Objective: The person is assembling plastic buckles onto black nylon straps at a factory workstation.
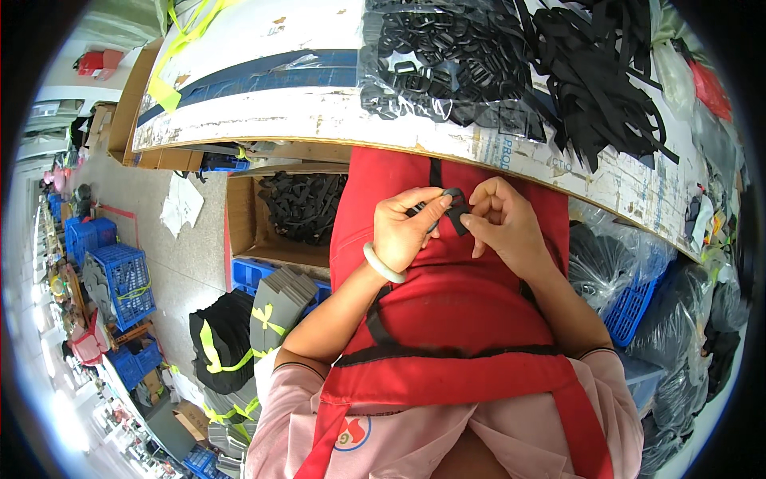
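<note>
Over the red apron (447,295) on my lap, my left hand (401,229) is closed around a small black plastic buckle (452,194), gripped between thumb and fingers. A short black webbing strap (458,221) hangs at the buckle. My right hand (508,221) pinches the strap's edge with thumb and forefinger, its other fingers curled. How the strap passes through the buckle is too small to tell. On the table ahead, a clear plastic bag holds many black buckles (415,78). To its right lies a loose heap of black straps (598,92).
The worn white table (311,108) ends just beyond my hands. Below it at left stands a cardboard box (243,211) of black pieces. Stacked grey and black panels (279,307) tied with yellow ribbon sit at my left. Plastic bags and a blue basket (634,307) are at my right.
</note>
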`<state>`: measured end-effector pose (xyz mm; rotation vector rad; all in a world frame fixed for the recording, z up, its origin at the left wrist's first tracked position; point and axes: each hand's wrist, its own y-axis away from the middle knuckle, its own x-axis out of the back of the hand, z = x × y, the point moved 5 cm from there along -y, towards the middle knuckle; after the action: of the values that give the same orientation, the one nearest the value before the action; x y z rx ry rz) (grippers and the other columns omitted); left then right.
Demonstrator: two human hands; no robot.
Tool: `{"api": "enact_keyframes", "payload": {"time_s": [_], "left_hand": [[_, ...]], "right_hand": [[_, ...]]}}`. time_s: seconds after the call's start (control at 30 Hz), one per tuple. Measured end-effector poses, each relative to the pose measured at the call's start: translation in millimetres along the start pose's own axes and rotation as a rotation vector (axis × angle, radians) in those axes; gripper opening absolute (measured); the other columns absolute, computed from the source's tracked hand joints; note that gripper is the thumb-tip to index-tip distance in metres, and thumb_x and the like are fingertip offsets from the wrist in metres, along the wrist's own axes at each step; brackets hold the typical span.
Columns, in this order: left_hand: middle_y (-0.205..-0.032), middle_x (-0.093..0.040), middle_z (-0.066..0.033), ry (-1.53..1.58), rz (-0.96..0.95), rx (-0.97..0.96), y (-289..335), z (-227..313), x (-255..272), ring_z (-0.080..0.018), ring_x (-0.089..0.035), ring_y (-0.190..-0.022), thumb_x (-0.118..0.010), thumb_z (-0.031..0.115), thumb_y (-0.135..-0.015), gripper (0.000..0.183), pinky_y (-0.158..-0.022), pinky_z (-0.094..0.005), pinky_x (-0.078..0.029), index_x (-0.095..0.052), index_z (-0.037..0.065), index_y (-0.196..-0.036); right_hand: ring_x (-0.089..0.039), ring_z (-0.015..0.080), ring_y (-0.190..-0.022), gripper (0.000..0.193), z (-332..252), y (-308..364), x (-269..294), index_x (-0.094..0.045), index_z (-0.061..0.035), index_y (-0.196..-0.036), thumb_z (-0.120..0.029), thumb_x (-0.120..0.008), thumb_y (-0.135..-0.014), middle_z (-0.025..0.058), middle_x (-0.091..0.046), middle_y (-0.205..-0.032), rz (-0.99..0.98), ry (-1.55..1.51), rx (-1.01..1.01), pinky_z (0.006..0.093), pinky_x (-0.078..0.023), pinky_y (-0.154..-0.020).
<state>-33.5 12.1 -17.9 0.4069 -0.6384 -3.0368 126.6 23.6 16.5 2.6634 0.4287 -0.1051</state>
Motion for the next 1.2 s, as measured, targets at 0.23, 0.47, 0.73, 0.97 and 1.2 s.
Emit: {"api": "enact_keyframes", "payload": {"time_s": [0.23, 0.47, 0.73, 0.97, 1.2], "left_hand": [[-0.076, -0.064, -0.0037, -0.065, -0.006, -0.098, 2.9, -5.9, -3.5, -0.0042, -0.053, -0.053, -0.07, 0.005, -0.084, 0.016, -0.043, -0.0173, -0.04, -0.069, -0.001, -0.098], [-0.082, -0.064, -0.0058, -0.145, -0.044, -0.233, 3.2, -2.4, -3.6, -0.0059, -0.054, -0.056, -0.068, 0.002, -0.083, 0.014, -0.048, -0.0189, -0.044, -0.068, -0.003, -0.096], [-0.08, -0.061, -0.0049, -0.202, -0.127, -0.299, 4.9, 7.9, -4.1, -0.0063, -0.053, -0.058, -0.065, 0.0, -0.085, 0.014, -0.05, -0.0186, -0.042, -0.068, -0.002, -0.098], [-0.087, -0.062, -0.0074, -0.152, -0.236, -0.135, 28.2, 20.4, 18.1, -0.0068, -0.054, -0.059, -0.062, -0.003, -0.086, 0.013, -0.049, -0.0178, -0.04, -0.067, -0.004, -0.098], [-0.086, -0.063, -0.007, -0.332, 0.016, -0.341, 27.9, 25.7, 41.9, -0.0091, -0.054, -0.06, -0.064, -0.002, -0.085, 0.013, -0.054, -0.0209, -0.044, -0.067, -0.004, -0.098]], "right_hand": [[-0.056, 0.0091, -0.053, 0.022, 0.2, 11.9, -0.1, -0.047, -0.0013, -0.098, -0.002, -0.063, -0.083, 0.0057, -0.056, -0.075, 0.013, -0.064, -0.022, 0.0214, -0.046, -0.046], [-0.057, 0.0096, -0.054, 0.023, 20.1, 1.1, 3.0, -0.047, -0.001, -0.1, -0.001, -0.063, -0.083, 0.0049, -0.055, -0.075, 0.015, -0.071, -0.029, 0.023, -0.049, -0.047], [-0.057, 0.009, -0.058, 0.022, 35.4, -6.3, 2.0, -0.055, -0.0019, -0.104, -0.02, -0.059, -0.093, 0.0033, -0.057, -0.079, 0.012, -0.288, -0.123, 0.0253, -0.055, -0.053], [-0.049, 0.0077, -0.048, 0.016, 35.2, -8.7, -24.5, -0.058, -0.0011, -0.095, -0.016, -0.053, -0.094, 0.0003, -0.052, -0.061, -0.415, -0.177, -0.263, 0.0217, -0.041, -0.046], [-0.056, 0.0082, -0.051, 0.021, 17.7, -14.8, -27.7, -0.057, -0.0002, -0.092, -0.021, -0.056, -0.095, 0.0035, -0.058, -0.068, -0.289, -0.084, -0.106, 0.0206, -0.044, -0.043]]}}
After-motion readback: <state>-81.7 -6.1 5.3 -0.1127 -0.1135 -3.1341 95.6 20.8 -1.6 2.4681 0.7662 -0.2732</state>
